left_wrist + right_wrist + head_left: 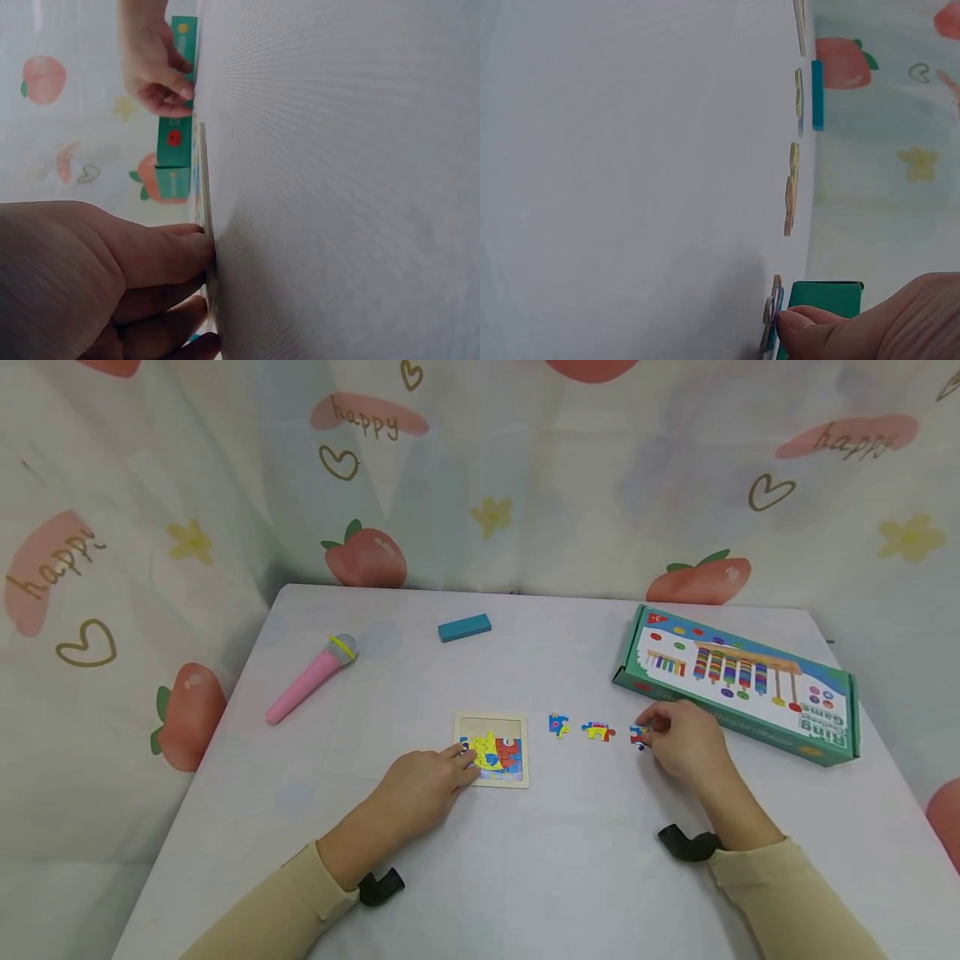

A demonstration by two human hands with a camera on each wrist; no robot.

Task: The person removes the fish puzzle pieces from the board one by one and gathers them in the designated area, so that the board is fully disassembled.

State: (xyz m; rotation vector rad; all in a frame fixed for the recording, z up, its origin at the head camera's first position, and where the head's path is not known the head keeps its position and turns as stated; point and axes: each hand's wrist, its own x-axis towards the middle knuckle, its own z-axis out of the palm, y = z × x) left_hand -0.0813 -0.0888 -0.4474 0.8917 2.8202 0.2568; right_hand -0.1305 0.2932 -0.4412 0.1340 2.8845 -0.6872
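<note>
My left hand [423, 789] holds the left side of a small wooden jigsaw puzzle tray [491, 783]; in the left wrist view the thumb is at its edge [204, 180] with bent fingers beside it. Yellow, red and blue pieces fill part of the tray, and my fingers hide some of them. Off to the right, my right hand [686, 739] pinches a red and blue puzzle piece [637, 737] between thumb and fingers, low over the table. Between tray and hand lie a blue puzzle piece [558, 725] and a yellow and red puzzle piece [598, 732].
Behind my right hand sits a green ring game box [738, 685], set at an angle. At the back of the white-covered table lies a blue block [465, 627]. A pink toy microphone [311, 681] lies at the left. A printed curtain [525, 468] hangs behind.
</note>
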